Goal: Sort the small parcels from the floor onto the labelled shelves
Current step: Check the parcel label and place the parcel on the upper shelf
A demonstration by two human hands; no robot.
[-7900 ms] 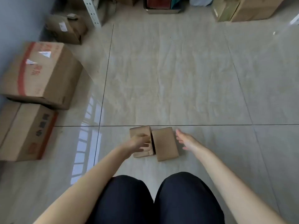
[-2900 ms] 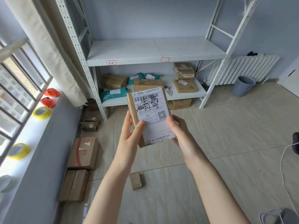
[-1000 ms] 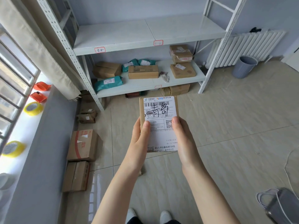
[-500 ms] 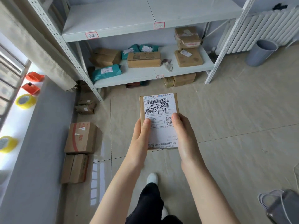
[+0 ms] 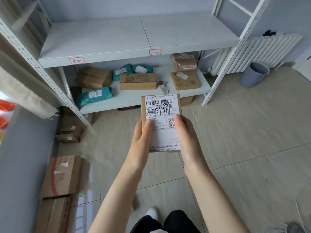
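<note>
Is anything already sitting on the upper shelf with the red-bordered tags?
No, the upper shelf is bare; the parcels lie on the lower shelf beneath it.

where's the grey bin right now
The grey bin stands on the floor at the right of the head view, in front of the white radiator and right of the shelf rack's front post.

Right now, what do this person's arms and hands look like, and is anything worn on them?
Both arms are bare from the bottom of the picture to the wrists: no sleeves show. The left hand and the right hand wear no gloves, and no rings, watch or bracelets can be seen. The fingernails that show look short and unpainted. Lower down are dark trousers and a white shoe.
</note>
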